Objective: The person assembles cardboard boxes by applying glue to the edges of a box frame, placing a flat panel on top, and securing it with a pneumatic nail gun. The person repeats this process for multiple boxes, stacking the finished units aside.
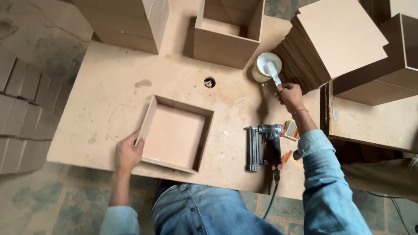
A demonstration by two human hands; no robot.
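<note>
1. As seen from the head camera, an open wooden box is gripped at its near-left corner by the left hand, fingers curled on the wall.
2. A brush in a glue tub is clasped by the right hand.
3. A nail gun is laid on the dusty worktable above a tiled floor.

1. Left hand grips the near-left corner of an open wooden box on the workbench;
2. right hand holds a brush in a glue pot;
3. nail gun lies between them.
</note>
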